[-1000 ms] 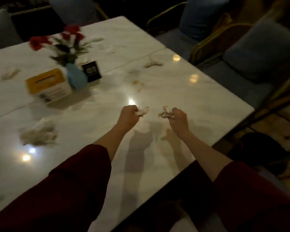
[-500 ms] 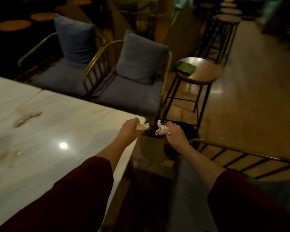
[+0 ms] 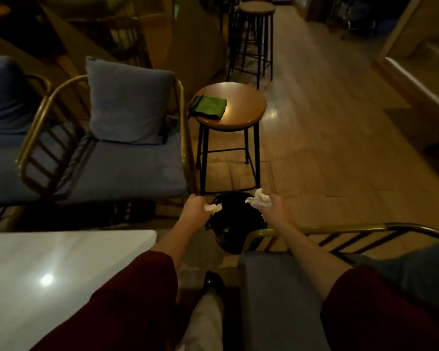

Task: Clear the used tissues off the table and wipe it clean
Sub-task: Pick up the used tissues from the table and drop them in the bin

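Note:
My left hand grips a small crumpled tissue. My right hand grips a larger crumpled white tissue. Both hands are held out past the table's corner, over a dark round bin on the floor. The white marble table shows only its near corner at the lower left. A folded green cloth lies on a round wooden stool beyond the bin.
A blue cushioned chair with a brass frame stands left of the stool. Another brass-framed chair is under my right arm. More bar stools line the tiled aisle behind. My shoe is below.
My view has swung right, away from the table top toward the floor. Both hands, still holding their tissues, moved from above the table to above the dark bin.

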